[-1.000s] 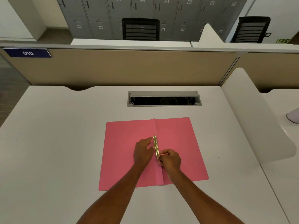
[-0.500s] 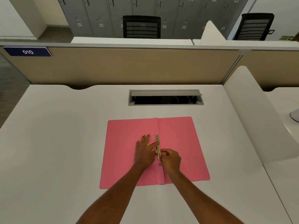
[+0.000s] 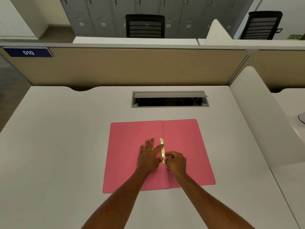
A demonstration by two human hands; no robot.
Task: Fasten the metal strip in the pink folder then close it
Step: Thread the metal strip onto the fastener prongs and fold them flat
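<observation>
The pink folder (image 3: 183,146) lies open and flat on the white desk, its fold running away from me. A gold metal strip (image 3: 162,148) lies along the fold on the right leaf. My left hand (image 3: 148,156) rests flat on the left leaf with fingers spread, its thumb and forefinger pressing against the strip. My right hand (image 3: 175,162) is curled at the strip's near end, fingertips pinching it. A thin prong stands up at the strip's far end.
A grey cable hatch (image 3: 170,99) stands open in the desk behind the folder. A tan partition (image 3: 132,66) closes off the back, and a white curved divider (image 3: 257,116) rises at the right. Beyond are black chairs and grey lockers.
My left hand has flattened out on the left leaf with its fingers spread. My right hand stays at the strip's near end. The strip has straightened along the fold.
</observation>
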